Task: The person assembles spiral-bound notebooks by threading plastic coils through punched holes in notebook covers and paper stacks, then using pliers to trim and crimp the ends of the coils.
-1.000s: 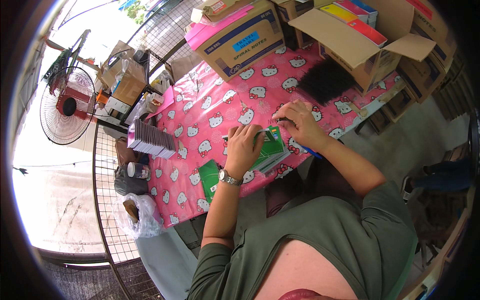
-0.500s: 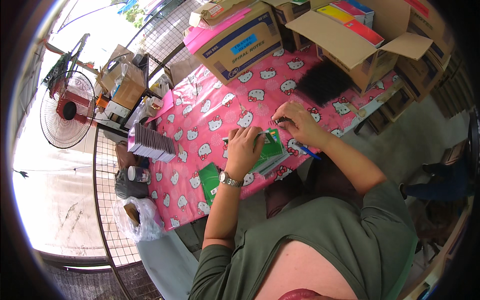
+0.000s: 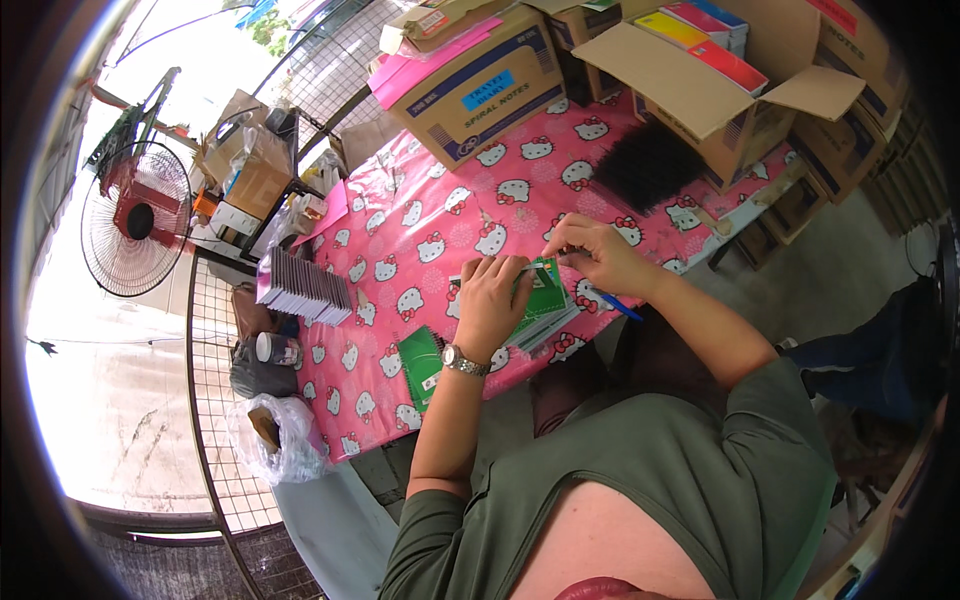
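Since the frame half a second ago, the right hand (image 3: 595, 258) has come a little nearer and its fingertips have closed in on the far right corner of the green-covered paper notebook (image 3: 543, 297). That notebook lies by the near edge of the worktop (image 3: 470, 222), which is covered in pink plastic printed with white cat faces. At far right, a second person's dark blue trouser leg (image 3: 870, 345) reaches closer in.

I have the left hand (image 3: 488, 302) laid over the notebook's left part, thumb apart from the other fingers; I cannot tell how firmly they grip. My right fingers are bunched, the tips nearly together, but I cannot make out whether they are clamped on anything.

As I judge it, a sideways push on the right could skew the loose-looking leaves if the left fingers press too lightly. A pull toward me could slide the notebook off the near edge. The slim blue pen (image 3: 620, 306), just right of the notebook, seems to overhang that edge; a brush from my right forearm might drop it.

For moving, I have bare cloth beyond both hands, as far as the large brown cardboard box (image 3: 490, 115). Leftward, the green spiral notebook (image 3: 420, 365) limits me near the edge; far right, the bristly black heap (image 3: 650, 165) does.
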The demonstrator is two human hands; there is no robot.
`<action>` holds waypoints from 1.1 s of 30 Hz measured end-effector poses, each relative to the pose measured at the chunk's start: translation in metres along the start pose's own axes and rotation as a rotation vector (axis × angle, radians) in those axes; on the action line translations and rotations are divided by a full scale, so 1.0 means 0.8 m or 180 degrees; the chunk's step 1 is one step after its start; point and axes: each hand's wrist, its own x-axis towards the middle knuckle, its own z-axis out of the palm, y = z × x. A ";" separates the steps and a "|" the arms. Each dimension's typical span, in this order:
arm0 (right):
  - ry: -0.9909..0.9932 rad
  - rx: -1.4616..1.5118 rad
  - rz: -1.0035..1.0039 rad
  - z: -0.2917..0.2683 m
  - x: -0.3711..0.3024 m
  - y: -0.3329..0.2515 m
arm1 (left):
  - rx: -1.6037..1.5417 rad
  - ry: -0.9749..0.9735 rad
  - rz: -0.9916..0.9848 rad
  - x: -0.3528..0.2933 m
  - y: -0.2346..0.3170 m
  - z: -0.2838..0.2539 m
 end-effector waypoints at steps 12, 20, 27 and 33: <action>-0.0160 0.0013 0.0187 -0.003 -0.008 -0.002 | 0.0001 0.0000 -0.0113 0.002 0.004 0.002; -0.0174 -0.1012 0.0209 -0.001 -0.007 -0.035 | 0.0034 -0.0073 0.0146 0.004 0.015 0.008; -0.0210 0.2182 0.2529 -0.003 0.032 0.046 | -0.0031 -0.0060 0.0106 -0.017 0.005 -0.006; 0.0019 -0.2863 0.2472 0.107 -0.029 0.189 | -0.0343 -0.0144 0.0255 -0.017 -0.009 0.002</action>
